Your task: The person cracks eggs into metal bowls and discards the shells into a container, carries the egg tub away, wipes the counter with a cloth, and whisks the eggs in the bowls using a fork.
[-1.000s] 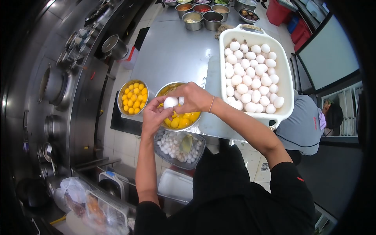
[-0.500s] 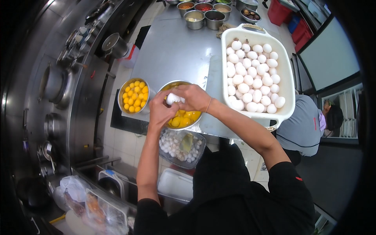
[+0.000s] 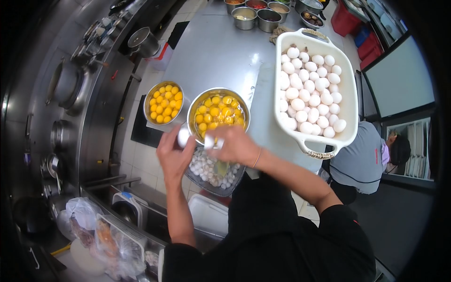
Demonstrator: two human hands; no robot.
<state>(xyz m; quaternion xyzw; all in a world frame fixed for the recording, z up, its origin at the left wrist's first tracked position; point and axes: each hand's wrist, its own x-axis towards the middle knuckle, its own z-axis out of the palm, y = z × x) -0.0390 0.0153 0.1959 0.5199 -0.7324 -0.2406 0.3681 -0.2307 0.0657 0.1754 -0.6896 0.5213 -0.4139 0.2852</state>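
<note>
My left hand is closed round a white eggshell at the near left rim of a steel bowl. Loose egg yolks and clear egg white fill that bowl. At its near edge my right hand, blurred by motion, grips another white piece of eggshell. Below both hands sits a dark tub heaped with discarded shells. A second steel container of whole yolks stands to the left.
A large white basin of white eggs occupies the right of the steel table. Several small ingredient pots stand at the far end. A co-worker in a grey shirt crouches at right. Stoves line the left.
My hands, together over the bowl around the cracked egg, have separated and drawn back toward me, each with a shell piece. The camera view has shifted slightly.
</note>
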